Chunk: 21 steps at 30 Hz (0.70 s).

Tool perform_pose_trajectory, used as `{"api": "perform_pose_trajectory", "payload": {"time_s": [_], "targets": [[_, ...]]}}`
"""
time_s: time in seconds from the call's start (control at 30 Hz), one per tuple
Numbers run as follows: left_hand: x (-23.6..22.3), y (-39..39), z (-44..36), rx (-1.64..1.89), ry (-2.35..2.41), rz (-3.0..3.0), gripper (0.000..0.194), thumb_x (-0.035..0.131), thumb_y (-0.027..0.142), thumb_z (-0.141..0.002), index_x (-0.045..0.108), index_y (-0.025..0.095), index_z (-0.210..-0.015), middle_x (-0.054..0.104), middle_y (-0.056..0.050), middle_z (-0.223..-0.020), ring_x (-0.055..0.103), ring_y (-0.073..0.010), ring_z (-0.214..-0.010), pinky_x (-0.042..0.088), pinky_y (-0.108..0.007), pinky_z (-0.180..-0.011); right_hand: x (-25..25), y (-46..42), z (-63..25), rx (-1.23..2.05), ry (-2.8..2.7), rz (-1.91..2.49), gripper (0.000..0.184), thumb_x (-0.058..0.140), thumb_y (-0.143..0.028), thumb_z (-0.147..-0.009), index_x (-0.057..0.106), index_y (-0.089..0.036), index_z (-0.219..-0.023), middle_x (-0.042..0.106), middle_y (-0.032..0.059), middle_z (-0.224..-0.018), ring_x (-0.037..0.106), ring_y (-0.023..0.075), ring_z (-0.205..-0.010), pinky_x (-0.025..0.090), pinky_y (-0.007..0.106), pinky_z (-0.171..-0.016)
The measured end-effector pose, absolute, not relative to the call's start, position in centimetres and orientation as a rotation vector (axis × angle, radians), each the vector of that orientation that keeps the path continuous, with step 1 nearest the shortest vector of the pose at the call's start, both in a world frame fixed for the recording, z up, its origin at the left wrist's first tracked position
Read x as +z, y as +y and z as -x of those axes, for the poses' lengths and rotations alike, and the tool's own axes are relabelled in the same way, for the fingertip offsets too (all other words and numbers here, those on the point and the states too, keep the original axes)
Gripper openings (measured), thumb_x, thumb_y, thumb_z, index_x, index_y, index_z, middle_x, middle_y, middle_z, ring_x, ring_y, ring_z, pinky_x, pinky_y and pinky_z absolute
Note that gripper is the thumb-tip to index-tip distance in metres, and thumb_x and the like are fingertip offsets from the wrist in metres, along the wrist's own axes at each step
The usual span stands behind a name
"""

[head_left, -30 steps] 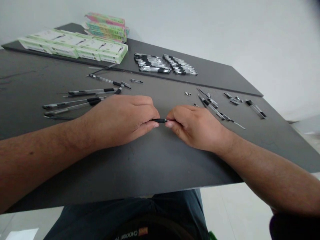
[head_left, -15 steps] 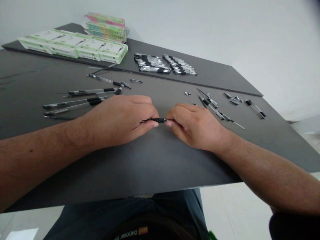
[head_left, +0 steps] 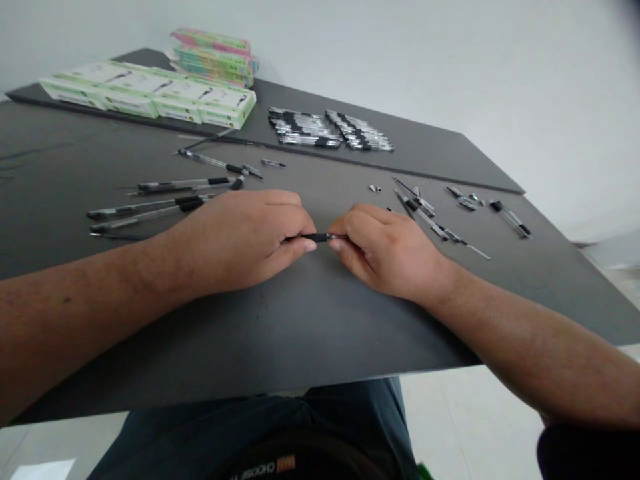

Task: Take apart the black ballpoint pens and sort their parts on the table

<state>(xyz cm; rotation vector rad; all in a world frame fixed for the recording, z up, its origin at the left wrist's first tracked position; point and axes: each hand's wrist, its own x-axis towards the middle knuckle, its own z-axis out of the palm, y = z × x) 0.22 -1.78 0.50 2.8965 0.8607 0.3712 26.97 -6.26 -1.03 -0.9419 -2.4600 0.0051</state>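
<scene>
Between my two hands a pen (head_left: 316,237) lies level, its black ribbed grip showing in the gap. My left hand (head_left: 267,233) pinches the pen's barrel, most of which is hidden in the palm. With thumb and fingertips my right hand (head_left: 383,247) grips the tip end, where a bit of silvery metal shows. Left of my left hand lie several clear pens with black grips (head_left: 185,183). Pen parts, such as caps and refills (head_left: 423,207), are scattered beyond my right hand.
Green-and-white pen boxes (head_left: 220,110) stand at the back left, with a stack of colourful packets (head_left: 215,57) behind them. Two groups of pens (head_left: 305,127) lie on the raised back board (head_left: 425,143). Small metal tips (head_left: 375,189) and a short cap (head_left: 273,163) lie on the grey table (head_left: 300,320).
My hands hold almost the same place. The fingers of my right hand have shifted slightly to the left around the pen's tip end.
</scene>
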Motion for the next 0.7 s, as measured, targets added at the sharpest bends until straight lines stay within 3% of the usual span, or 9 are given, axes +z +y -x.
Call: {"api": "perform_pose_trajectory", "payload": {"time_s": [0.1,0.4,0.57,0.7], "targets": [[0.5,-1.7,-0.2,0.366,0.827,-2.908,0.028,0.057,0.034,-0.112,0.083,0.022,-0.111,0.078,-0.008,-0.103,0.074,-0.0277,-0.096,0.055,-0.038,-0.09,-0.9,-6.4,-27.1,-0.016,-2.481,0.931,0.024,0.054,-0.032,-0.119,0.07,-0.021,-0.104,0.074,0.0066,-0.096,0.066,0.021,-0.087,0.048,0.033,-0.078],[0.2,-2.4,0.0,0.268,0.886,-3.022,0.025,0.061,0.034,-0.114,0.083,0.022,-0.109,0.08,-0.009,-0.108,0.076,-0.0293,-0.097,0.054,-0.039,-0.08,-0.3,-6.6,-26.6,0.336,-2.426,1.012,0.015,0.061,-0.023,-0.111,0.069,-0.022,-0.098,0.068,-0.001,-0.081,0.063,0.0167,-0.075,0.045,0.03,-0.073],[0.2,-2.0,0.0,0.337,0.845,-2.931,0.026,0.06,0.032,-0.114,0.082,0.022,-0.109,0.079,-0.007,-0.103,0.075,-0.0263,-0.094,0.053,-0.038,-0.081,-1.1,-6.4,-26.6,0.054,-2.43,0.928,0.02,0.058,-0.027,-0.117,0.072,-0.019,-0.106,0.076,0.0065,-0.095,0.07,0.0207,-0.086,0.05,0.032,-0.078],[0.1,-1.7,0.1,0.374,0.799,-2.879,0.026,0.058,0.03,-0.114,0.082,0.022,-0.109,0.078,-0.006,-0.102,0.074,-0.0238,-0.093,0.052,-0.035,-0.083,-1.2,-6.4,-26.9,-0.152,-2.479,0.9,0.03,0.053,-0.03,-0.122,0.074,-0.017,-0.105,0.075,0.0085,-0.094,0.069,0.0219,-0.082,0.049,0.033,-0.073]]}}
